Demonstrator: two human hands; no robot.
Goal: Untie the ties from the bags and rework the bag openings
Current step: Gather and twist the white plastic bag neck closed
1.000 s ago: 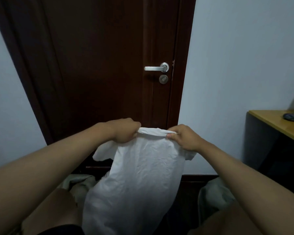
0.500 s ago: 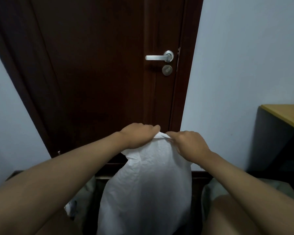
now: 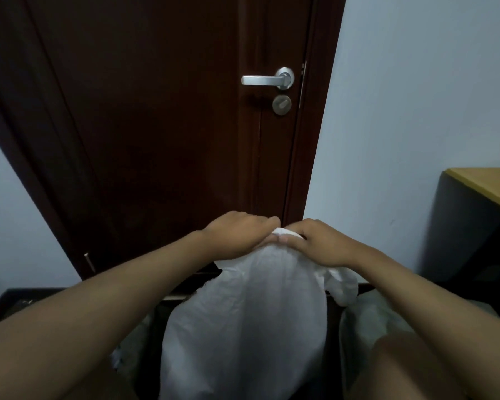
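Note:
A white plastic bag (image 3: 243, 321) hangs in front of me, its body full and wrinkled. My left hand (image 3: 237, 233) and my right hand (image 3: 319, 241) grip the gathered top of the bag, fingers curled round the bunched opening, and the two hands touch at the middle. A loose flap of the bag (image 3: 342, 285) droops under my right wrist. No tie is visible; the neck of the bag is hidden by my fingers.
A dark brown door (image 3: 168, 111) with a silver lever handle (image 3: 267, 79) stands straight ahead. A wooden desk (image 3: 485, 186) with a dark side panel is at the right. Other pale bags (image 3: 367, 321) lie low at both sides, near my knee (image 3: 401, 359).
My hands, about a bag's width apart a second ago, have come together and bunched the bag's opening shut. The view has tilted and moved closer.

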